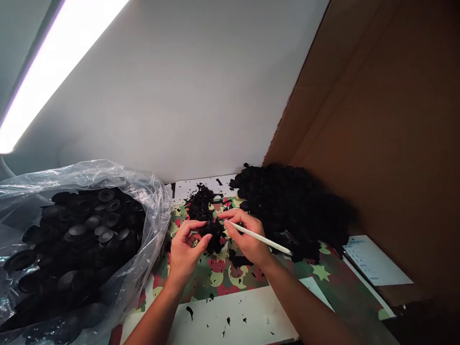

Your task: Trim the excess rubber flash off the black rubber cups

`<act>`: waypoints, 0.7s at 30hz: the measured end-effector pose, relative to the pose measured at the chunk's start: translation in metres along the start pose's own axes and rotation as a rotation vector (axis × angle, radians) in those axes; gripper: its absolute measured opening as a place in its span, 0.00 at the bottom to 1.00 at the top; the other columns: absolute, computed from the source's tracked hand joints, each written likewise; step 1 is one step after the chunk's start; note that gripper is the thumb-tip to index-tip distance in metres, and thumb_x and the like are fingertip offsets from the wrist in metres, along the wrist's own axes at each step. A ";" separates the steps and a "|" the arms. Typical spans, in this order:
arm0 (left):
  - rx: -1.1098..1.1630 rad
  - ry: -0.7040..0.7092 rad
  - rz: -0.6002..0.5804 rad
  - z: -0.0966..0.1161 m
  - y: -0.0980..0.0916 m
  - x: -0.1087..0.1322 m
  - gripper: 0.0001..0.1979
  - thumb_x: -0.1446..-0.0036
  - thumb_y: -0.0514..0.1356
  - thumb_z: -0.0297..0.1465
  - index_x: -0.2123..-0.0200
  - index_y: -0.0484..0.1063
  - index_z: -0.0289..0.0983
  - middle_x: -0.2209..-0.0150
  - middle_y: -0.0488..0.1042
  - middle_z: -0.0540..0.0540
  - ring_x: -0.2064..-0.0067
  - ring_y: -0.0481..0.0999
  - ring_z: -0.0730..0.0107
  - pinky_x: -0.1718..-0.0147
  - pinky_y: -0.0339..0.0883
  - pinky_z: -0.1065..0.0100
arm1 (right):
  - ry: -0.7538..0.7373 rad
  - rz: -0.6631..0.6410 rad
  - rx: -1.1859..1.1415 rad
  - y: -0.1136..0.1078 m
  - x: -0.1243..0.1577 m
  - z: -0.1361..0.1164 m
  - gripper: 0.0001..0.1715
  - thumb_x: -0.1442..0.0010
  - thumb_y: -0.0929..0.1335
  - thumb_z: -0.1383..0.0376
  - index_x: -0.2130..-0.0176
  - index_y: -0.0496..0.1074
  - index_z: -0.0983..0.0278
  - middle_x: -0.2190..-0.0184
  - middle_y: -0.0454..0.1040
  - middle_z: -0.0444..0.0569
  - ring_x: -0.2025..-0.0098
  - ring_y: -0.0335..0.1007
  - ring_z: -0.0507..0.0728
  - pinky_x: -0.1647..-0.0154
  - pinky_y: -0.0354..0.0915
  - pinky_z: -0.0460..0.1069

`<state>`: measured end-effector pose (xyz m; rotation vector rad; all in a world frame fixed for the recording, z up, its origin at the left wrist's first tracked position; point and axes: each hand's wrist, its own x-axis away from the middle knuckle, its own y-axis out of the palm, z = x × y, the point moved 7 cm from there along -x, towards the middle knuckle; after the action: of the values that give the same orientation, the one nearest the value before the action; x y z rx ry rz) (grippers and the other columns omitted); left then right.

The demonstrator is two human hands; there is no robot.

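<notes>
My left hand pinches a small black rubber part between thumb and fingers, just above the patterned table cover. My right hand is closed on a thin white stick-like tool, its tip at the black part and its other end pointing right. The two hands nearly touch. A small heap of black scraps lies just behind them.
A clear plastic bag full of black round rubber parts stands at the left. A large pile of black parts lies at the right against a cardboard wall. A paper sheet lies at right, a white sheet in front.
</notes>
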<state>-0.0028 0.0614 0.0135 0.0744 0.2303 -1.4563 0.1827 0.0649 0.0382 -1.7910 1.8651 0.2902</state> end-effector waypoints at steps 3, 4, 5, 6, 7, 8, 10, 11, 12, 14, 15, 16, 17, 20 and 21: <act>-0.123 0.082 0.005 0.006 -0.001 0.002 0.11 0.50 0.69 0.33 0.62 0.80 0.38 0.60 0.78 0.44 0.69 0.74 0.70 0.70 0.72 0.70 | -0.032 -0.068 -0.010 0.008 0.006 -0.008 0.09 0.37 0.67 0.66 0.71 0.69 0.59 0.59 0.82 0.49 0.58 0.80 0.58 0.54 0.72 0.53; -0.158 0.101 0.007 0.007 -0.001 0.002 0.11 0.50 0.69 0.33 0.62 0.80 0.38 0.60 0.79 0.44 0.69 0.74 0.70 0.70 0.72 0.70 | -0.040 -0.085 -0.009 0.011 0.007 -0.009 0.08 0.37 0.67 0.66 0.70 0.70 0.59 0.59 0.83 0.49 0.58 0.80 0.58 0.54 0.73 0.53; -0.188 0.118 0.008 0.008 -0.002 0.002 0.11 0.49 0.68 0.32 0.61 0.79 0.38 0.60 0.79 0.44 0.69 0.74 0.71 0.69 0.72 0.70 | -0.045 -0.096 -0.008 0.013 0.008 -0.009 0.08 0.37 0.67 0.66 0.69 0.70 0.59 0.59 0.83 0.49 0.58 0.80 0.58 0.54 0.73 0.53; -0.216 0.138 0.011 0.010 -0.002 0.003 0.10 0.49 0.68 0.32 0.61 0.79 0.38 0.61 0.79 0.45 0.70 0.74 0.71 0.70 0.71 0.70 | -0.048 -0.101 -0.006 0.015 0.009 -0.009 0.07 0.37 0.67 0.66 0.69 0.71 0.59 0.59 0.83 0.49 0.58 0.80 0.58 0.54 0.73 0.53; -0.241 0.158 0.015 0.011 -0.003 0.003 0.10 0.48 0.68 0.32 0.61 0.79 0.38 0.62 0.79 0.45 0.71 0.73 0.72 0.70 0.71 0.70 | -0.049 -0.103 -0.003 0.016 0.009 -0.009 0.07 0.37 0.67 0.66 0.69 0.71 0.59 0.59 0.83 0.49 0.58 0.80 0.58 0.54 0.74 0.53; -0.261 0.180 0.019 0.013 -0.003 0.003 0.10 0.48 0.67 0.31 0.61 0.79 0.38 0.63 0.79 0.46 0.72 0.73 0.73 0.70 0.71 0.70 | -0.049 -0.104 0.002 0.017 0.009 -0.009 0.07 0.37 0.67 0.66 0.69 0.71 0.59 0.59 0.83 0.49 0.58 0.80 0.58 0.55 0.74 0.53; -0.291 0.222 0.026 0.017 -0.002 0.004 0.09 0.48 0.67 0.31 0.61 0.78 0.38 0.63 0.79 0.47 0.73 0.72 0.74 0.71 0.71 0.71 | -0.040 -0.106 0.010 0.018 0.009 -0.007 0.07 0.37 0.67 0.66 0.69 0.71 0.59 0.59 0.83 0.48 0.59 0.80 0.58 0.55 0.74 0.53; -0.301 0.240 0.029 0.019 -0.001 0.005 0.09 0.48 0.67 0.30 0.61 0.78 0.38 0.63 0.79 0.47 0.73 0.72 0.74 0.72 0.71 0.71 | -0.034 -0.105 0.012 0.018 0.009 -0.006 0.07 0.37 0.67 0.66 0.69 0.71 0.59 0.59 0.83 0.48 0.59 0.81 0.58 0.55 0.74 0.53; -0.309 0.257 0.032 0.021 -0.001 0.005 0.09 0.47 0.67 0.30 0.61 0.78 0.38 0.63 0.79 0.46 0.73 0.73 0.73 0.72 0.71 0.71 | -0.028 -0.104 0.013 0.018 0.009 -0.006 0.07 0.37 0.67 0.65 0.69 0.71 0.59 0.59 0.83 0.48 0.59 0.81 0.58 0.55 0.74 0.52; -0.324 0.281 0.037 0.024 0.000 0.006 0.08 0.47 0.66 0.30 0.62 0.77 0.39 0.62 0.79 0.46 0.73 0.73 0.73 0.72 0.71 0.70 | -0.023 -0.106 0.013 0.018 0.009 -0.005 0.07 0.37 0.67 0.65 0.69 0.71 0.59 0.60 0.83 0.48 0.59 0.81 0.58 0.55 0.74 0.52; -0.334 0.288 0.038 0.024 0.000 0.007 0.08 0.47 0.66 0.30 0.61 0.77 0.39 0.63 0.79 0.46 0.72 0.73 0.73 0.71 0.71 0.70 | -0.022 -0.107 0.013 0.018 0.009 -0.005 0.07 0.37 0.67 0.65 0.69 0.71 0.59 0.60 0.83 0.48 0.59 0.81 0.58 0.55 0.74 0.52; -0.345 0.293 0.038 0.025 0.001 0.007 0.08 0.46 0.66 0.29 0.61 0.77 0.39 0.63 0.79 0.46 0.72 0.73 0.72 0.71 0.71 0.70 | -0.021 -0.111 0.014 0.019 0.010 -0.004 0.07 0.37 0.67 0.65 0.69 0.71 0.59 0.59 0.83 0.48 0.59 0.81 0.58 0.55 0.74 0.52; -0.355 0.298 0.037 0.025 0.001 0.008 0.07 0.46 0.66 0.29 0.61 0.77 0.39 0.63 0.79 0.46 0.72 0.73 0.72 0.71 0.71 0.70 | -0.018 -0.113 0.016 0.019 0.010 -0.004 0.08 0.37 0.67 0.65 0.69 0.71 0.59 0.59 0.83 0.48 0.59 0.81 0.58 0.55 0.74 0.52; -0.387 0.337 0.042 0.028 0.001 0.009 0.06 0.45 0.65 0.28 0.62 0.76 0.39 0.61 0.79 0.46 0.72 0.73 0.72 0.70 0.72 0.69 | -0.012 -0.106 0.024 0.021 0.012 -0.003 0.08 0.36 0.67 0.66 0.69 0.72 0.59 0.60 0.83 0.47 0.59 0.81 0.57 0.56 0.74 0.51; -0.398 0.359 0.044 0.029 0.001 0.009 0.06 0.45 0.65 0.28 0.62 0.76 0.39 0.62 0.79 0.46 0.72 0.73 0.72 0.70 0.72 0.68 | -0.012 -0.097 0.033 0.022 0.013 -0.003 0.08 0.36 0.67 0.66 0.68 0.73 0.59 0.60 0.83 0.47 0.60 0.81 0.57 0.56 0.74 0.51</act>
<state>0.0024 0.0469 0.0399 0.0161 0.8016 -1.3220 0.1614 0.0543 0.0296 -1.8460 1.7587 0.2322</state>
